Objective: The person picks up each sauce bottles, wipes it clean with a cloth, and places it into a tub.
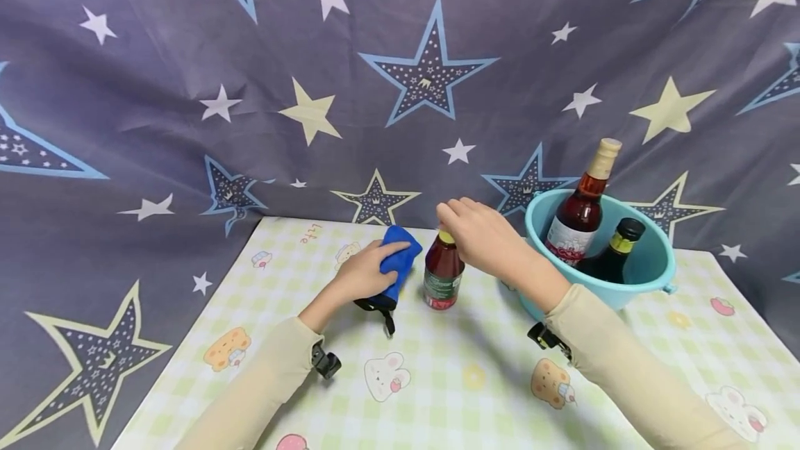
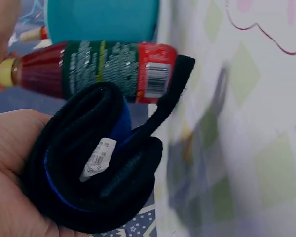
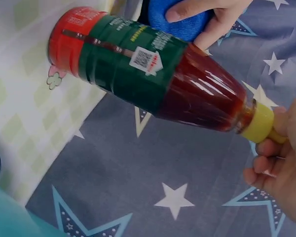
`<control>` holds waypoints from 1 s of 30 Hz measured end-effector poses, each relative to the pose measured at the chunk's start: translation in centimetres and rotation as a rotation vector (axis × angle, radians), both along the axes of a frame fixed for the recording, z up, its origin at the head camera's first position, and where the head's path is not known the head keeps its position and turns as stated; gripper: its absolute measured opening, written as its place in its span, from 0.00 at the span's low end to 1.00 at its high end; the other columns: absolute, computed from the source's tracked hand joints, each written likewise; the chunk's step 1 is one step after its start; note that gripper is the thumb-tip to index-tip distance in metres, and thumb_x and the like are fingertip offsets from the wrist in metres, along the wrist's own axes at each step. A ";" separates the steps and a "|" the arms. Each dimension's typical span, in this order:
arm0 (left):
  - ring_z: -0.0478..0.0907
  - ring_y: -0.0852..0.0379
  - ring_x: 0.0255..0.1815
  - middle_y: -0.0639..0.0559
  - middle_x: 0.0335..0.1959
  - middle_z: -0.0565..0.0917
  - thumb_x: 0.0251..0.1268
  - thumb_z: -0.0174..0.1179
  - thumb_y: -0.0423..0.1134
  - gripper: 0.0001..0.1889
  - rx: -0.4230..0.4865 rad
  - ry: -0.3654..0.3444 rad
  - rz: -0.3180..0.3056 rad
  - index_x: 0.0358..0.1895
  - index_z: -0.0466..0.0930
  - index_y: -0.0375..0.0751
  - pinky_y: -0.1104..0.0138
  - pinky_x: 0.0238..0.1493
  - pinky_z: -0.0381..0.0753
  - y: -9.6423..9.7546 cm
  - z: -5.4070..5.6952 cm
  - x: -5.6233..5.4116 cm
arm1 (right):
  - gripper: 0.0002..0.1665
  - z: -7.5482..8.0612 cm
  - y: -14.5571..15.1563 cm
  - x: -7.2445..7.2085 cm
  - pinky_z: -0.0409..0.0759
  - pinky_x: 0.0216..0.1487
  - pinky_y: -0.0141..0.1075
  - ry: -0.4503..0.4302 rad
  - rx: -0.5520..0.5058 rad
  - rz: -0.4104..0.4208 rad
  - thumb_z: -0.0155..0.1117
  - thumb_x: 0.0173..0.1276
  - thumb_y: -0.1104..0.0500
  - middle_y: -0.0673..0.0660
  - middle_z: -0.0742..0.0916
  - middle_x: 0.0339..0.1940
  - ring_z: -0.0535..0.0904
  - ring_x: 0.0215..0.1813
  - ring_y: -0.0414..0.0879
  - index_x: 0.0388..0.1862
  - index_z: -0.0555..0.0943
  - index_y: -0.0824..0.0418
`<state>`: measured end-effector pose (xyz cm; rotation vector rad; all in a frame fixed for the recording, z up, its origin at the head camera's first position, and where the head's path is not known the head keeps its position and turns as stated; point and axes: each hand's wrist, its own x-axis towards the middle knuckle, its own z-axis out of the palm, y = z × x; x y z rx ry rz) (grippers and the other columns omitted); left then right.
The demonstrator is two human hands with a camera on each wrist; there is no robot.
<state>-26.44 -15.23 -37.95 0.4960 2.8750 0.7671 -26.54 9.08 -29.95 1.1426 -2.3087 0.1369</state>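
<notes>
My right hand (image 1: 478, 236) grips a sauce bottle (image 1: 442, 283) by its yellow cap (image 3: 259, 122). The bottle stands upright, with dark red contents and a green and red label; whether its base touches the table I cannot tell. To its left, my left hand (image 1: 369, 269) holds a blue cloth piece (image 1: 400, 271), rolled up, with dark edges and a black strap (image 2: 173, 81). A small white tag (image 2: 98, 159) shows inside the roll. In the right wrist view, fingers of the left hand (image 3: 214, 15) lie over the blue cloth, close beside the bottle.
A light blue bucket (image 1: 656, 266) stands at the right of the table. In it lean a red bottle with a cream cap (image 1: 578, 217) and a dark bottle with a black cap (image 1: 615, 252). A star-patterned curtain (image 1: 400, 151) hangs behind the checked tablecloth (image 1: 437, 394).
</notes>
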 end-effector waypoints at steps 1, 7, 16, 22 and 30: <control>0.73 0.34 0.70 0.36 0.76 0.66 0.71 0.59 0.41 0.31 0.010 0.005 0.006 0.77 0.66 0.60 0.40 0.58 0.78 -0.3 0.2 0.0 | 0.09 0.2 0.0 0.1 0.70 0.31 0.38 -0.010 0.009 0.009 0.61 0.74 0.66 0.55 0.77 0.27 0.71 0.30 0.49 0.35 0.71 0.60; 0.70 0.32 0.71 0.34 0.76 0.66 0.72 0.59 0.41 0.32 0.074 -0.005 0.021 0.78 0.65 0.60 0.37 0.64 0.73 -1.1 0.5 0.1 | 0.13 0.8 0.2 0.4 0.67 0.33 0.37 0.027 0.032 0.136 0.65 0.67 0.71 0.54 0.74 0.27 0.67 0.30 0.48 0.33 0.70 0.60; 0.71 0.33 0.71 0.34 0.74 0.69 0.71 0.60 0.40 0.32 0.112 -0.018 0.000 0.77 0.66 0.57 0.38 0.65 0.73 -1.3 -0.7 0.2 | 0.13 0.5 0.4 1.2 0.63 0.35 0.37 0.079 0.017 0.294 0.66 0.67 0.69 0.54 0.70 0.25 0.60 0.30 0.47 0.31 0.69 0.60; 0.71 0.32 0.70 0.33 0.74 0.69 0.71 0.60 0.41 0.32 0.121 -0.036 -0.011 0.77 0.66 0.57 0.37 0.65 0.73 -1.1 -1.2 0.1 | 0.13 0.9 1.3 1.8 0.64 0.35 0.36 0.002 -0.023 0.260 0.62 0.66 0.74 0.52 0.71 0.26 0.62 0.31 0.46 0.31 0.71 0.59; 0.71 0.31 0.70 0.32 0.73 0.69 0.72 0.60 0.40 0.32 0.133 -0.038 -0.020 0.77 0.66 0.56 0.37 0.65 0.73 -1.0 -1.3 -0.5 | 0.14 4.5 2.9 2.5 0.70 0.35 0.35 -0.165 -0.034 0.192 0.61 0.65 0.76 0.52 0.75 0.30 0.69 0.35 0.44 0.33 0.74 0.58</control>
